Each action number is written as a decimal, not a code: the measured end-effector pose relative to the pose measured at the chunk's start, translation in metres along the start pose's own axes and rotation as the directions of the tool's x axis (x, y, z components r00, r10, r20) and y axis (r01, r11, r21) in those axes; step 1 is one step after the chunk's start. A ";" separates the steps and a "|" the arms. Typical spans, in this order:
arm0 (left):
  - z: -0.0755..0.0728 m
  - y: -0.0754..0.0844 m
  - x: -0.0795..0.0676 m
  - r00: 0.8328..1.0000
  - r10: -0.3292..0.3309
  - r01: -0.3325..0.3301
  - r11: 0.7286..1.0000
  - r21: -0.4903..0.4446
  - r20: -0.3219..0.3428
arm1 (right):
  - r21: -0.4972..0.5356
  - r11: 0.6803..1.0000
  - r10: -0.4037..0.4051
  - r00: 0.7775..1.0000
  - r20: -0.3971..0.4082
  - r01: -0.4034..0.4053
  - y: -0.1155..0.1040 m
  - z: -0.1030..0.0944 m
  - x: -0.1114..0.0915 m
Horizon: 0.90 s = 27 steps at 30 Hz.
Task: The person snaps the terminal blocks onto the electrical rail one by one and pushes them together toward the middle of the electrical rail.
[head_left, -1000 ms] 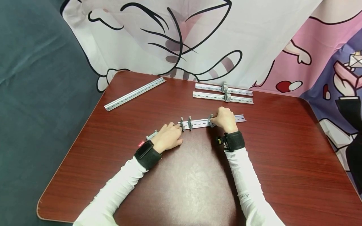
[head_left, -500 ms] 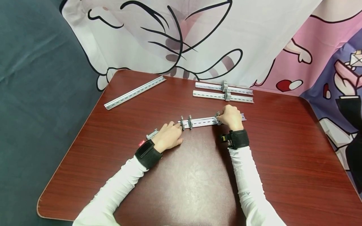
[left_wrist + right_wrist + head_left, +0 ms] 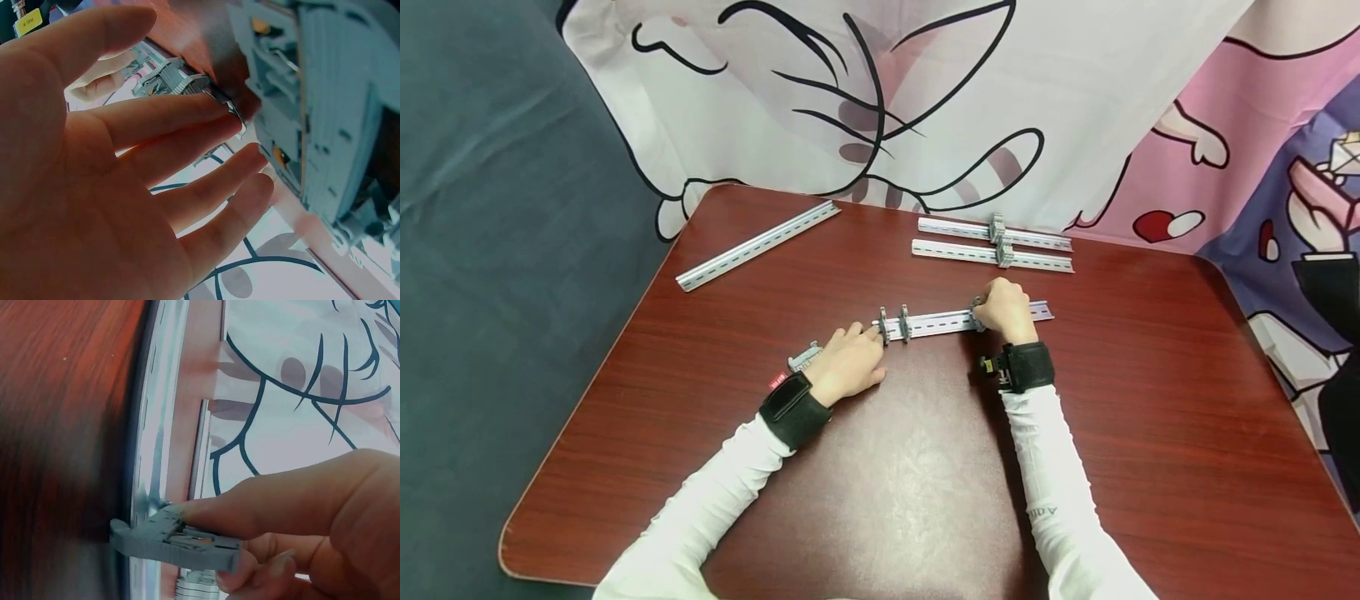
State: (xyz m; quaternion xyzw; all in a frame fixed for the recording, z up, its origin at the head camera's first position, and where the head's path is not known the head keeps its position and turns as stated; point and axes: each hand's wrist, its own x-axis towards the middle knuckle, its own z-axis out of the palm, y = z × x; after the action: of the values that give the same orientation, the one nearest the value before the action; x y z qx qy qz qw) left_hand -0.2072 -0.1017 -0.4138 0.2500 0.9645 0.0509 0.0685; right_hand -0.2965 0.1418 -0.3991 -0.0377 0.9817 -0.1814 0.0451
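A slotted metal DIN rail (image 3: 938,324) lies across the middle of the table, with two thin grey terminal blocks standing near its left end, a left one (image 3: 883,326) and a right one (image 3: 905,324). My left hand (image 3: 848,362) reaches that end with fingers straight, fingertips at or close to the rail. Beside its wrist lies a loose grey terminal block (image 3: 805,357), large in the left wrist view. Toward the rail's right part, my right hand (image 3: 1007,312) pinches another grey terminal block (image 3: 187,544) between thumb and fingers, seated on or against the rail; its exact contact is partly hidden.
At the back right, an upper rail (image 3: 951,228) and a lower rail (image 3: 951,252) each carry a grouped stack of blocks. A bare rail (image 3: 758,247) lies slanted at the back left. A printed cloth (image 3: 955,100) hangs behind the table (image 3: 917,475).
My right hand has shifted right along the rail with its terminal block, then stayed almost in place over the last half second. My left hand has kept its position.
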 end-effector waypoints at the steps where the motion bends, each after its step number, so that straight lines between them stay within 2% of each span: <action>1: -0.001 0.000 0.000 1.000 -0.002 0.002 1.000 0.003 0.002 | 0.006 1.000 -0.002 1.000 0.003 0.002 0.000 0.000 0.001; 11: 0.001 0.003 -0.003 0.999 0.019 -0.018 1.000 0.015 -0.039 | 0.024 1.000 0.001 1.000 0.012 -0.001 0.007 -0.003 -0.005; 21: 0.001 0.003 -0.001 0.998 0.017 -0.015 1.000 0.027 -0.065 | 0.002 1.000 0.015 0.992 0.121 -0.015 0.002 -0.016 -0.010; 27: 0.002 0.004 -0.001 0.998 0.013 -0.012 1.000 0.022 -0.053 | 0.014 1.000 -0.001 0.995 0.104 0.000 0.000 -0.015 -0.012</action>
State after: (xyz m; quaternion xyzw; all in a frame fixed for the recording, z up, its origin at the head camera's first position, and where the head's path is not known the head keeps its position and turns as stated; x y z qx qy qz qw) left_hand -0.2043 -0.0987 -0.4153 0.2553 0.9649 0.0473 0.0396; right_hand -0.2857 0.1483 -0.3848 -0.0470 0.9767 -0.1862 0.0962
